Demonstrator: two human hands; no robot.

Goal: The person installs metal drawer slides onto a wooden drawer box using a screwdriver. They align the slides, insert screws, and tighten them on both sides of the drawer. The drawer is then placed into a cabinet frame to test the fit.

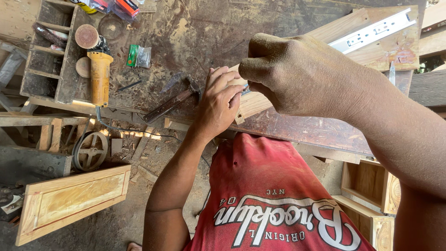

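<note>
Fingers of the left hand [218, 100] lie curled and pressed on a pale wooden board [253, 103] at the workbench [195, 37] edge; the right hand [297, 76], clenched, hovers above it, its contents hidden. A hammer [174, 103] lies just beside.

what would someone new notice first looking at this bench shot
First the two dusty hands at centre: the right hand, a closed fist close to the camera, and the left hand pressing on a pale wooden board on the workbench. Next the yellow angle grinder lying at upper left, a hammer beside the left hand, and a framed wooden door panel on the floor at lower left.
</note>
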